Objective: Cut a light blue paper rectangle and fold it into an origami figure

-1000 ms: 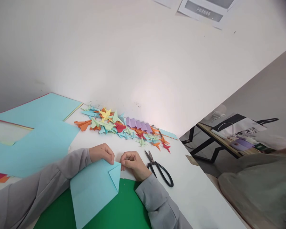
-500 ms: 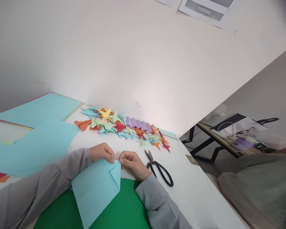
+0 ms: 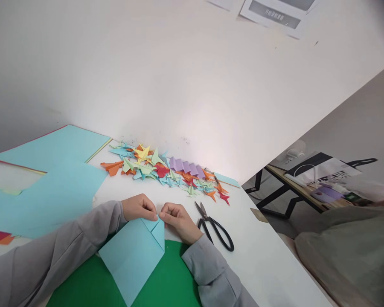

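Note:
A light blue sheet of paper (image 3: 131, 256) with its top folded into small triangular flaps is held tilted above a green sheet (image 3: 173, 273). My left hand (image 3: 141, 207) pinches its top edge from the left, thumb on the paper. Close beside it, my right hand (image 3: 179, 219) grips the top corner between thumb and fingers. The fingertips of both hands almost meet at that corner. Black-handled scissors (image 3: 215, 226) lie on the white table just right of my right hand, blades pointing away.
Folded paper pieces in many colours (image 3: 160, 166) are heaped along the wall, with a pleated purple strip (image 3: 187, 167) among them. Large blue sheets (image 3: 51, 200) cover the left side. At right, a side table (image 3: 284, 181) bears a white bag (image 3: 326, 170), near a person's sleeve (image 3: 348, 247).
The blue paper has turned slightly, its lower corner shifting right. My left hand has slid a little right and down along the top edge; my right hand has barely moved.

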`<state>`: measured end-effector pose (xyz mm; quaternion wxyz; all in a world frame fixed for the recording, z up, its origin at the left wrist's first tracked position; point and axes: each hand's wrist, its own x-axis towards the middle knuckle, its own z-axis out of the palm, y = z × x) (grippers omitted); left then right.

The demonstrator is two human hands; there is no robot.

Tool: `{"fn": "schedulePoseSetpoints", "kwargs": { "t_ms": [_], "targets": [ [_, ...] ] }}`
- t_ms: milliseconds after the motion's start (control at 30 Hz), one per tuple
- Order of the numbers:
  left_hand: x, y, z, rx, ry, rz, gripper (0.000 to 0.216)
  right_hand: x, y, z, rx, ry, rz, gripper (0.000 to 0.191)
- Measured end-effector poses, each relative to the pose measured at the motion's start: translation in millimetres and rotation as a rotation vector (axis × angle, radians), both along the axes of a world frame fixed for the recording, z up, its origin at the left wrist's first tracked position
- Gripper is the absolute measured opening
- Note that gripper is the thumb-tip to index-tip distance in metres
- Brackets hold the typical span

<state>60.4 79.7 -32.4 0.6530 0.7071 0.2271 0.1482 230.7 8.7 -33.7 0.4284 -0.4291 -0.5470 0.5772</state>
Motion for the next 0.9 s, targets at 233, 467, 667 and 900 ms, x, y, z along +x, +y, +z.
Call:
{"fn": "schedulePoseSetpoints", "kwargs": {
  "t_ms": [233,467,667,900],
  "targets": [
    [0.4,1.1,-2.1,0.102,0.004,-0.054,0.030,0.5,0.2,-1.0,-0.006,-0.015,0.027,0.034],
    [-0.1,-0.5,5.6,0.015,0.020,-0.015,0.034,-2.3,-0.1,-1.9,0.039,-0.036,-0.036,0.042],
    [-0.7,-2.3,4.3,0.033,0.040,-0.074,0.037,-3.5,0.7,-6.7,0.048,-0.078,-0.060,0.043],
    [-1.0,-1.9,1.7,0.075,0.006,-0.068,0.037,-4.8,-0.3,-4.1,0.073,-0.125,-0.049,0.048]
  ]
}}
